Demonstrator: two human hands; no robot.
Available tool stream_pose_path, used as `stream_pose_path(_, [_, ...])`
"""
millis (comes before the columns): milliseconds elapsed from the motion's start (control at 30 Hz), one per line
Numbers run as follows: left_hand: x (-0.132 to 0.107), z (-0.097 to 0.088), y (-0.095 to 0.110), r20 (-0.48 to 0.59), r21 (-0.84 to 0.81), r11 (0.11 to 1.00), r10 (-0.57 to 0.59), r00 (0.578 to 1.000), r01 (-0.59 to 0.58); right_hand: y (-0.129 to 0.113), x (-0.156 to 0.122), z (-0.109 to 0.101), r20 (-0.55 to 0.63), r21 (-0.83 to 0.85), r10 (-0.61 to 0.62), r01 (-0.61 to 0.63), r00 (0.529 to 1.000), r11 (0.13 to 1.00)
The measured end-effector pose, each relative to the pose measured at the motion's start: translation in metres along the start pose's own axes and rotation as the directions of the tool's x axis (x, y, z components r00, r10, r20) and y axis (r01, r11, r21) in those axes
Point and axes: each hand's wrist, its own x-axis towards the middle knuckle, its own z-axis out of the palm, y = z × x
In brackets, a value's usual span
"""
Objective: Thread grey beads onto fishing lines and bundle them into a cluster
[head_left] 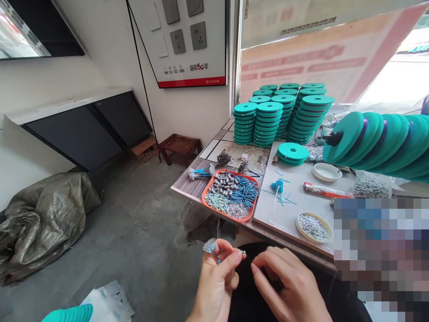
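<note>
Over my lap, my left hand (217, 277) is closed around a small bundle of thin blue pieces with a silvery, tufted end (210, 245). Between its thumb and forefinger a tiny yellow-green bead (243, 253) sticks out. Just to the right, my right hand (288, 281) pinches a thin dark line (248, 258) that runs toward the bead. Beyond both hands, an orange tray (205, 202) on the table holds grey metal cylinders (225, 183), blue springs (246, 190), yellow-green pieces (216, 202) and small silvery parts (238, 210).
Stacks of green foam spools (268, 120) stand at the table's back, more on a rod (333, 138) at right. A white board (268, 210) carries blue bits (277, 187), a bead dish (314, 227) and a red-and-white tube (326, 191). A wooden stool (179, 144) stands by the wall.
</note>
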Motion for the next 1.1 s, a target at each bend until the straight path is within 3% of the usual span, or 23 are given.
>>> stream_pose_path(1100, [-0.0014,0.0039,0.0,-0.016,-0.025,1.0,-0.007,1.0,0.007,-0.0029,-0.0015,-0.0024,0.013,0.016,0.058,-0.058,0.998,0.998])
